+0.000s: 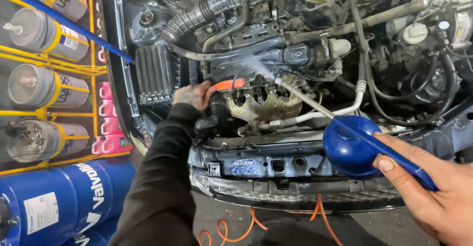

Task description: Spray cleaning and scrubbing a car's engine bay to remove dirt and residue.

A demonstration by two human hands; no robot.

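Fingers of the right hand (438, 196) grip a blue spray gun (354, 145), misting the rusty exhaust manifold (266, 105) mid-bay. Left hand (193, 96) clasps an orange-handled tool (230, 84) nearby; overspray could likely wet it, loosening the grip.

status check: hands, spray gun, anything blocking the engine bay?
Right hand grips blue spray gun, nozzle misting the rusty manifold. Left hand holds orange-handled tool in the bay. Hoses crowd the right.

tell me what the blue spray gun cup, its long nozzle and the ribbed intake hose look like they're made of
Blue cup: looks like glossy painted metal or hard plastic, with bright highlights; cannot tell which. Nozzle tube: seemingly bare metal, thin, straight, pale grey. Ribbed hose: likely matte black rubber or flexible plastic, corrugated and curved.
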